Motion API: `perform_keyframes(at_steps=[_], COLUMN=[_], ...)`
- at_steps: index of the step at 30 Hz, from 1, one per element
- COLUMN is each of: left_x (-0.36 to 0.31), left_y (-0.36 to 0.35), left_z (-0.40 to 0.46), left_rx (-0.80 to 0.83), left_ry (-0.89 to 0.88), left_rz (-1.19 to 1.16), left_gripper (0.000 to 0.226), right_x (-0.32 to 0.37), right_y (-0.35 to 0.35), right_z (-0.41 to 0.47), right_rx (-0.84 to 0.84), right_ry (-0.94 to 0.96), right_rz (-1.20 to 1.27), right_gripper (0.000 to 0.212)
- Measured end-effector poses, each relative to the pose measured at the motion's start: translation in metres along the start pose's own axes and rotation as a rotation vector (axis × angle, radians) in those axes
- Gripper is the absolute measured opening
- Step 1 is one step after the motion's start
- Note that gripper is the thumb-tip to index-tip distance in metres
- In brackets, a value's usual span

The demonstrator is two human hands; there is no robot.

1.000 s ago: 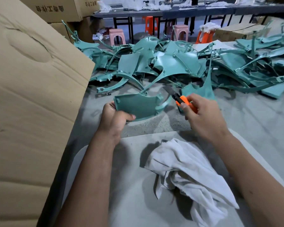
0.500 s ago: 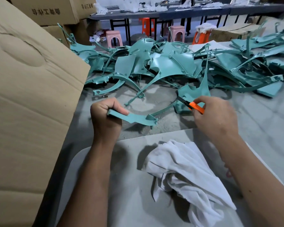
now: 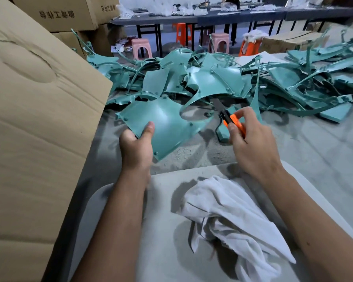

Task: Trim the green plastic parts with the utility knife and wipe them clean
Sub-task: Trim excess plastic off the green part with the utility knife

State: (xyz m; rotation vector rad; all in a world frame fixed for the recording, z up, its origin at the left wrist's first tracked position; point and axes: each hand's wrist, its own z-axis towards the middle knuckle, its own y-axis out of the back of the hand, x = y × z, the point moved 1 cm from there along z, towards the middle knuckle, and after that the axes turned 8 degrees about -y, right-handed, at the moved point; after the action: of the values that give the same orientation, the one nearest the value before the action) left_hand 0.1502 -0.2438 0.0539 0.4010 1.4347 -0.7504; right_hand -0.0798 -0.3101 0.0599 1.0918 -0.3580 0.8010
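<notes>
- Left hand [image 3: 136, 148] pinches the green part [image 3: 167, 121] by its near corner, its broad face tilted up.
- Right hand [image 3: 251, 147] grips the utility knife [image 3: 229, 119] just right of the part, blade pointing away, apart from the part's right edge.

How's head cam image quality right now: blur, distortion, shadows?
Head view: the green part in the left hand is slightly motion-smeared along its right edge; the utility knife in the right hand is sharper; wide-angle bowing bends the cardboard box edges; the white cloth casts soft shadows; no glare.
</notes>
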Motion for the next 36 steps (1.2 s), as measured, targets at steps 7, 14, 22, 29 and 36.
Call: perform_keyframes(at_steps=[7, 14, 22, 29, 36], left_x=[-0.001, -0.004, -0.008, -0.014, -0.023], left_y=[-0.019, -0.029, -0.020, -0.008, 0.007], left_z=[-0.012, -0.022, -0.016, -0.012, -0.007], left_rx=[-0.199, -0.159, -0.039, 0.191, 0.342], left_ry=[0.263, 0.376, 0.439, 0.400, 0.323], left_rz=[-0.465, -0.611, -0.620, -0.576, -0.650], left_gripper=[0.018, 0.029, 0.013, 0.023, 0.061], right_x=[0.032, 0.037, 0.021, -0.012, -0.057], right_y=[-0.005, -0.015, -0.004, 0.013, 0.031], right_z=[-0.019, -0.023, -0.014, 0.007, 0.023], right_rx=[0.161, 0.199, 0.016, -0.184, -0.205], right_ry=[0.382, 0.478, 0.306, -0.076, -0.345], right_rz=[0.043, -0.061, -0.064, 0.011, -0.183], right_gripper=[0.028, 0.031, 0.030, 0.033, 0.033])
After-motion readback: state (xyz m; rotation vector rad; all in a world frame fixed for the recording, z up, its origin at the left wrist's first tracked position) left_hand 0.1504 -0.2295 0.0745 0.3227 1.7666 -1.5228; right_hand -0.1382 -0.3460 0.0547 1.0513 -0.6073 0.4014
